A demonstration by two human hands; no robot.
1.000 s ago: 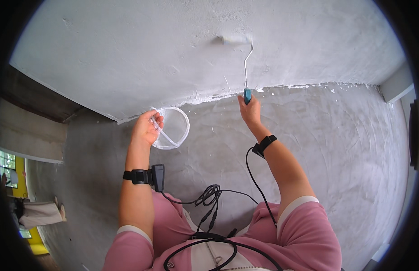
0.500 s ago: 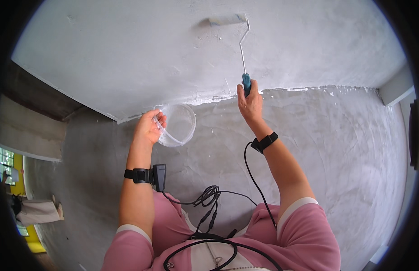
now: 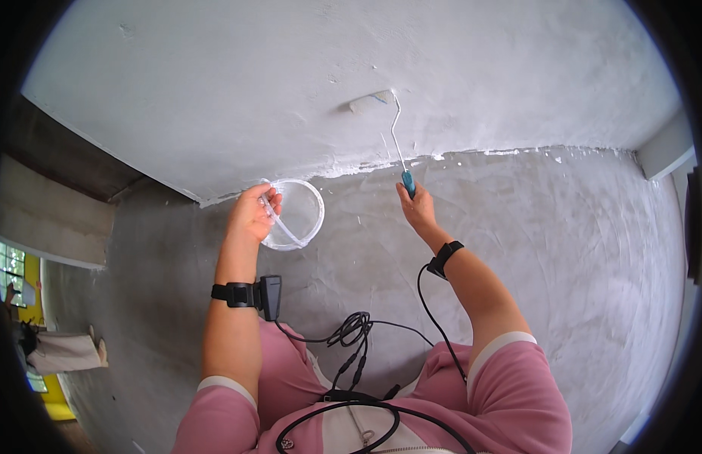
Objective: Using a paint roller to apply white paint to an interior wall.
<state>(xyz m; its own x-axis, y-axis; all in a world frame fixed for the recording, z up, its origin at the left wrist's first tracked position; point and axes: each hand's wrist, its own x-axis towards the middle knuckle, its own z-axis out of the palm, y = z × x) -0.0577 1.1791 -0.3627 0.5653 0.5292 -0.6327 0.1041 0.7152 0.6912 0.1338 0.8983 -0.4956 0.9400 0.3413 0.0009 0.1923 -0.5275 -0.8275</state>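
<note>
My right hand is closed round the teal handle of a paint roller. Its pale sleeve rests against the whitish wall, or very near it; I cannot tell if it touches. A thin bent metal rod joins sleeve and handle. My left hand grips a clear round plastic bucket by its rim and handle. White smears line the bucket's rim; how much lies inside is hard to make out. It hangs close to the foot of the wall.
A ragged white strip of paint runs along the joint of wall and grey floor. Black cables loop in front of my lap from the wrist straps. At far left stands another person near a yellow-framed window.
The roller has come down the wall toward me, my right hand drawing back with it. The bucket has tilted slightly and shifted a little in my left hand.
</note>
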